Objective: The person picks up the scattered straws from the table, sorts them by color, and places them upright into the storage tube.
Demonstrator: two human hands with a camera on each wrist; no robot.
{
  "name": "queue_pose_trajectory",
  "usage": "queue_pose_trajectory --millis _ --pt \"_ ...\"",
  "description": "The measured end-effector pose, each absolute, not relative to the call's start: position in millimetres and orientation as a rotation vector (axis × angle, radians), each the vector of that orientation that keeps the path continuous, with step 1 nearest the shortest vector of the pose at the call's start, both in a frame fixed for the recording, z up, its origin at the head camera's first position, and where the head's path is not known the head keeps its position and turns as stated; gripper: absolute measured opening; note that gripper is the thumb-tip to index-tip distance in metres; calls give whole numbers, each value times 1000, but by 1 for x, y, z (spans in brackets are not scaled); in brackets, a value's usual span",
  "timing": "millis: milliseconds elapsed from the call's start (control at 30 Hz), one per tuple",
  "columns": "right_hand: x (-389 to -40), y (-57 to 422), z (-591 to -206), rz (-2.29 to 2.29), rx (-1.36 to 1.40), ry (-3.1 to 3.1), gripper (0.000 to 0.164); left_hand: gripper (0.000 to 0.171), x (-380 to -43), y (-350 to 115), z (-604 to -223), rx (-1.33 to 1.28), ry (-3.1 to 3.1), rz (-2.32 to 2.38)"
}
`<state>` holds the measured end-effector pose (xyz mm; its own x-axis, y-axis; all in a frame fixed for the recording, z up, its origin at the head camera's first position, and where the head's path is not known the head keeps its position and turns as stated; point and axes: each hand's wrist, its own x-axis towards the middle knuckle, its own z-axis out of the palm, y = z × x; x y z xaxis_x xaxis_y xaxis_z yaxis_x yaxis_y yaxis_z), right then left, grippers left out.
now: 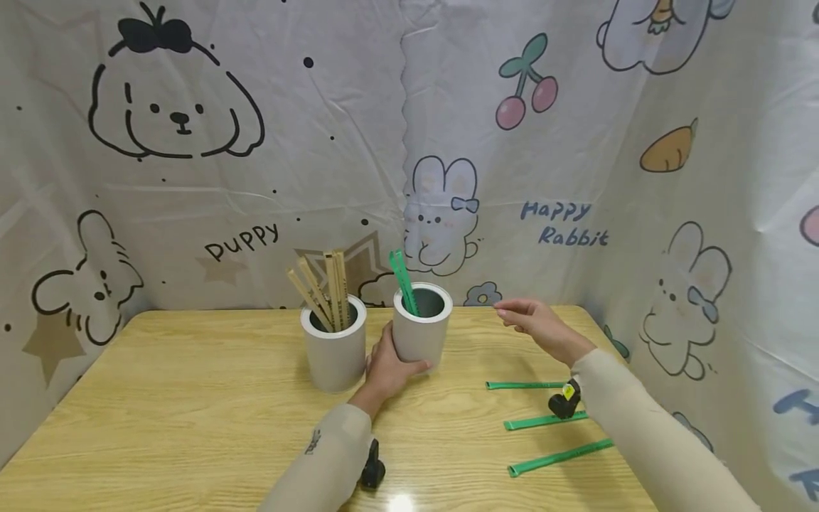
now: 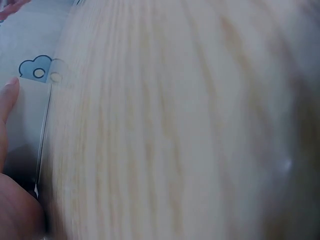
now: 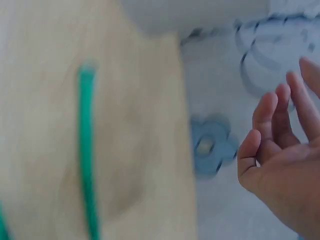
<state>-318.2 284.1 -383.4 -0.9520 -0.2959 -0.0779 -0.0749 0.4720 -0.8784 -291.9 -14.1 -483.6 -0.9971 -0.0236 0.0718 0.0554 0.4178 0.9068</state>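
My left hand grips the lower part of a white cylindrical cup, its thumb across the front. Green slim sticks stand in that cup, leaning to its left side. In the left wrist view, part of the left hand shows at the edge, against the cup's wall. My right hand is raised to the right of the cup, holding nothing. Its fingers are loosely bent in the right wrist view. Below it, a green stick lies on the table.
A second white cup with several tan sticks stands just left of my left hand. Two more green sticks, a middle one and a nearest one, lie on the wooden table. A printed cloth hangs behind.
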Motion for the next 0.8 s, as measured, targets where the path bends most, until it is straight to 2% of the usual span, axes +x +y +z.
queue_pose_trajectory --millis 200,400,800 --pt "-303 341 -412 -1235 -366 2532 54 111 -292 -14 -484 -27 -2574 -1672" --pt "-284 380 -437 -1097 -325 2559 42 110 -292 -12 -484 -27 -2577 -1671" --pt "-282 386 -450 -1140 -415 2528 34 108 -292 -13 -484 -21 -2584 -1662"
